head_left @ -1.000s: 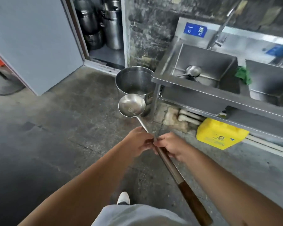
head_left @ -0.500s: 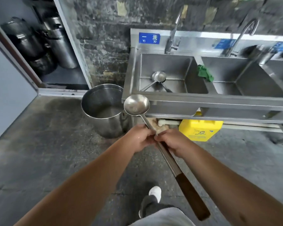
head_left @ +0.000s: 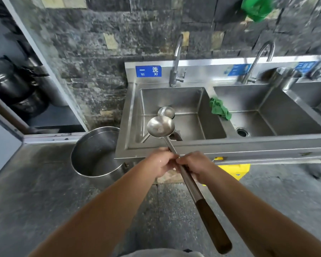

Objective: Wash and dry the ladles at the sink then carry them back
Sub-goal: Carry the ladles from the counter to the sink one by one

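A: Holding steady at the near end: both hands keep one long ladle [head_left: 160, 126], left hand [head_left: 160, 162] and right hand [head_left: 195, 166] touching each other, each grip wrapped narrow around the metal shaft. The dark wooden handle end trails back toward the body, below the right forearm.

B: Change since the last entries?

A: The view has swung to face the sink [head_left: 130, 115] squarely. A second ago it sat off to the right at an angle; the walk-up looks finished. Hand positions on the shaft unchanged. The bowl, earlier in front of the big steel pot [head_left: 95, 152], now shows over the front edge of the sink's left basin.

B: Meaning for the task?

A: My reading: carrying is about over and washing comes next. Nothing wet or dried yet that I can confirm.

B: Other ladle?

A: A second ladle [head_left: 166, 111] lies inside the same left basin, just behind the held bowl.

B: Surroundings?

A: Steel pot on the floor just left of the sink; yellow container [head_left: 235, 169] under it. Green cloth [head_left: 220, 108] on the divider right of the left basin. Tap [head_left: 176, 64] at the back, blue sign [head_left: 148, 71] left of it, dark stone wall behind. Floor is grey concrete.
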Motion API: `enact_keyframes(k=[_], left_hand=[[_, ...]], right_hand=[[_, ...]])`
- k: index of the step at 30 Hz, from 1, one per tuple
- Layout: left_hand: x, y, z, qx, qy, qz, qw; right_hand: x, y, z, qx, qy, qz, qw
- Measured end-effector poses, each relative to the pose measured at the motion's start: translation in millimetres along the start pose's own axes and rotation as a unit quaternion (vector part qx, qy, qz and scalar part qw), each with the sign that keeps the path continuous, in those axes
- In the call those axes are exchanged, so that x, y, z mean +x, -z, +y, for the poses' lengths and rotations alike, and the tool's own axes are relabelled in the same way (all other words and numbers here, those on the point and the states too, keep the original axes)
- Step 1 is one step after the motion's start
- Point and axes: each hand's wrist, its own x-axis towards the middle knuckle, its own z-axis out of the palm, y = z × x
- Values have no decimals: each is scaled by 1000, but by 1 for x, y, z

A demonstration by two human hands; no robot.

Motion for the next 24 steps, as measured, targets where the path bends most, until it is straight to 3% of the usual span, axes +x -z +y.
enact_keyframes(k=[14, 24], left_hand=[[174, 13, 73, 32, 56, 5, 998], [318, 48, 121, 70, 109, -42, 991]], right_hand=[[154, 10, -69, 20, -48, 67, 996], [281, -9, -123, 83, -126, 105, 983]])
